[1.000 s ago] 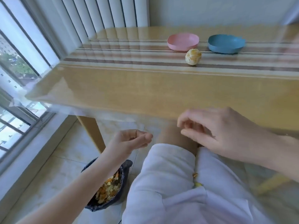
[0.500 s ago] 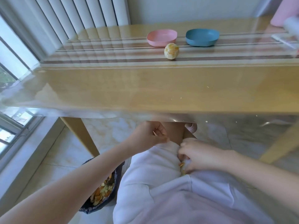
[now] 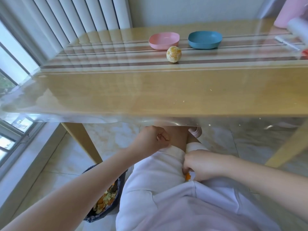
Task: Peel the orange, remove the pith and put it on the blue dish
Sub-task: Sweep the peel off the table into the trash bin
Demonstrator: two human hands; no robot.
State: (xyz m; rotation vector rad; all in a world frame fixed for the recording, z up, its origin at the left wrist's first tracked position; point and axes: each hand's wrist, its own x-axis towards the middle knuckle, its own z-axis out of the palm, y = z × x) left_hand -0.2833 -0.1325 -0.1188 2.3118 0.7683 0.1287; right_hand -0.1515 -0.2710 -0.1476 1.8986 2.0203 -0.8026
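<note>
Peeled orange (image 3: 173, 54) noted on the table (image 3: 150, 90), just in front of the gap between the pink dish (image 3: 164, 40) and the blue dish (image 3: 205, 40), touching neither. Both hands are held below the table edge, over the lap.

Right hand (image 3: 202, 165): fingers curled down and drawn together, clamped on an orange peel scrap (image 3: 188, 176) against the white shorts (image 3: 160, 169).

Left hand (image 3: 152, 139): fingers curled in toward the palm. A small pale fleck is seen at the fingertips, possibly pinched; this cannot be told.

Bin (image 3: 101, 216) holding peel bits is seen on the floor under the left forearm.
</note>
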